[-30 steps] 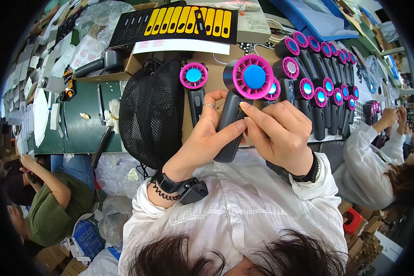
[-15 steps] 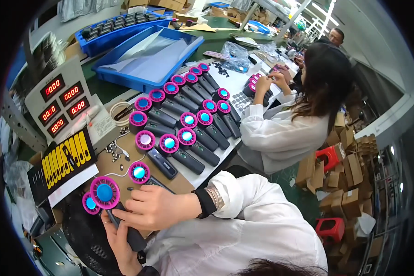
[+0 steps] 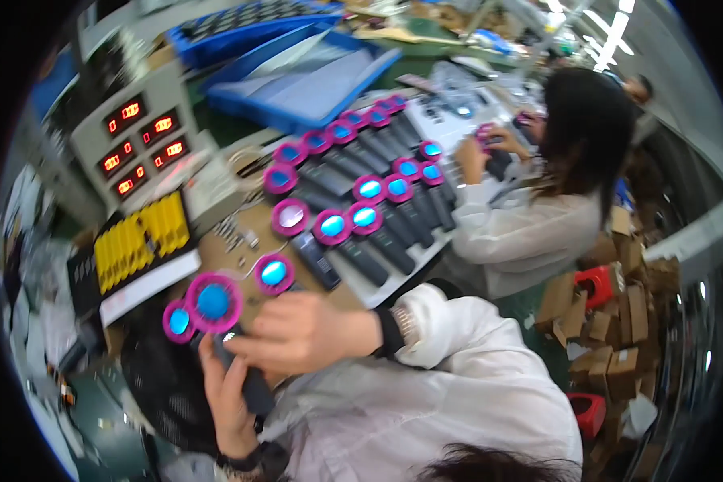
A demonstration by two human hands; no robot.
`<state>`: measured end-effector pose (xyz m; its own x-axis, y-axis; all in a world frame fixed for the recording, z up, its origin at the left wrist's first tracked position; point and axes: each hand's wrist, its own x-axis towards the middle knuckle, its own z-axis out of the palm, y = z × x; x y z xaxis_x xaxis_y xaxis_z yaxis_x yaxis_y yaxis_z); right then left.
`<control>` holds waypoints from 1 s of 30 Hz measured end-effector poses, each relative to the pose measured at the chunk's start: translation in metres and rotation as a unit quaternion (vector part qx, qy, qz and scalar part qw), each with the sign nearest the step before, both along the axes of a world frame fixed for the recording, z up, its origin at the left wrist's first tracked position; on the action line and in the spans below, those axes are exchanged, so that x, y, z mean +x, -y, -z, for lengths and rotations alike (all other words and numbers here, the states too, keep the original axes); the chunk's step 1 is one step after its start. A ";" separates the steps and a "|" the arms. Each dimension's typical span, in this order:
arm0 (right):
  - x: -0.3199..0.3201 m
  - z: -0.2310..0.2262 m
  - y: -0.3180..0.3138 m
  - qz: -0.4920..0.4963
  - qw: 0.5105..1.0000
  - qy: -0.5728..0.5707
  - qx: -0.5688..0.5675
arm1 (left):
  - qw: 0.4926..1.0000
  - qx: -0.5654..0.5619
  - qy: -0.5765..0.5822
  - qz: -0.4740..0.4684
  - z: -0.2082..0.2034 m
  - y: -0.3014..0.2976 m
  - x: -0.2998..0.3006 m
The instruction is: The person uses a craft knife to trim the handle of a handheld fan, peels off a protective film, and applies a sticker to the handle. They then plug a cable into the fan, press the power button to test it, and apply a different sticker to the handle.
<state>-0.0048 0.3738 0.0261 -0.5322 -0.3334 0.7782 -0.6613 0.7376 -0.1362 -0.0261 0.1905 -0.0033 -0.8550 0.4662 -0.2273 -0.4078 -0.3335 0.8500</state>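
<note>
My left hand [image 3: 231, 394] is closed around the dark grey handle of a handheld fan [image 3: 214, 302] with a pink ring head and blue centre. My right hand [image 3: 301, 331] lies over that handle, its index finger against the front and its other fingers curled. A small white light shows on the handle near my fingertips. A second pink-ringed fan [image 3: 178, 321] sits just left of the held one. Another fan [image 3: 274, 274] lies beyond my right hand, its handle partly hidden. Motion blurs the fingers a little.
Rows of handheld fans [image 3: 369, 189] cover the table ahead. A meter with red digits [image 3: 140, 136] stands at left, near a black board with yellow strips [image 3: 143, 245]. Behind is a blue tray [image 3: 297, 88]. A co-worker [image 3: 530, 217] works at right; cartons [image 3: 610, 321] lie on the floor.
The view has turned, so the scene sits further right in the picture. Both hands stay on the fan; my right index finger now lies along its handle, where a small light shows.
</note>
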 end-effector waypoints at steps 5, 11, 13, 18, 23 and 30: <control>-0.004 0.001 -0.010 -0.012 0.999 0.036 -0.014 | 0.998 0.022 -0.027 0.057 -0.008 -0.015 -0.006; -0.009 0.003 -0.006 -0.055 0.996 0.066 0.000 | 0.991 0.086 0.013 0.104 -0.013 -0.005 -0.008; -0.010 0.003 -0.004 -0.069 0.995 0.072 -0.016 | 0.986 0.112 0.004 0.124 -0.010 -0.003 -0.010; -0.009 0.001 0.001 -0.080 0.989 0.101 -0.067 | 0.984 0.121 -0.031 0.128 -0.015 -0.002 -0.011; -0.010 0.000 0.002 -0.099 0.989 0.093 -0.055 | 0.982 0.132 0.017 0.130 -0.016 0.001 -0.011; -0.011 0.002 0.000 -0.091 0.991 0.094 -0.017 | 0.982 0.137 0.030 0.128 -0.012 -0.002 -0.011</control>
